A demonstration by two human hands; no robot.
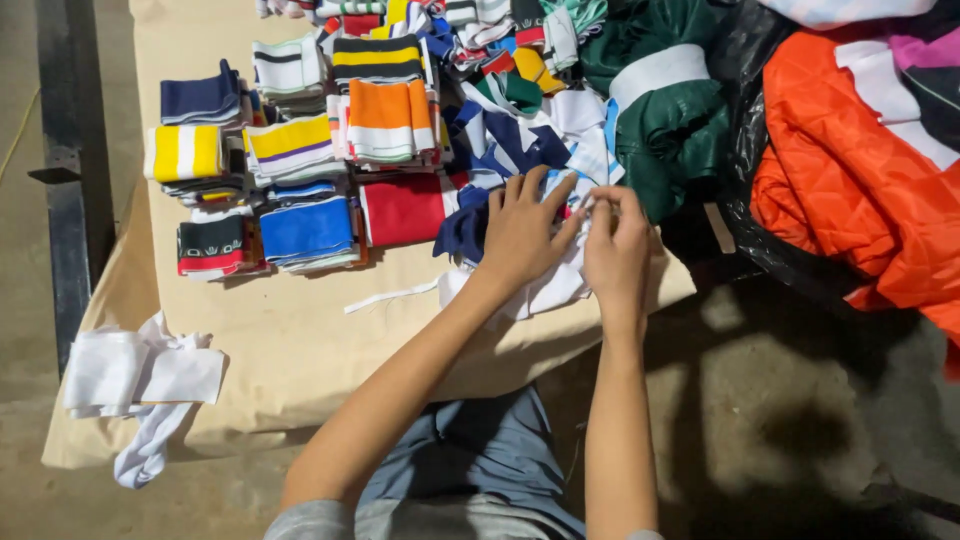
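My left hand [522, 232] lies with fingers spread on a loose heap of white and navy knitted fabric strips [520, 140] at the table's right edge. My right hand [615, 245] is beside it, its fingers pinched on a small white piece of fabric [590, 205] from that heap. More white fabric [555, 288] lies under both wrists. To the left stand sorted stacks of folded striped strips [300, 150]: yellow, orange, blue, red and navy.
The table is covered with tan paper [290, 340]. White fabric pieces [145, 375] hang over its near left corner. Green cloth [670, 120] and an orange quilted garment [860, 180] on black plastic lie to the right. A dark metal post [70, 170] stands at left.
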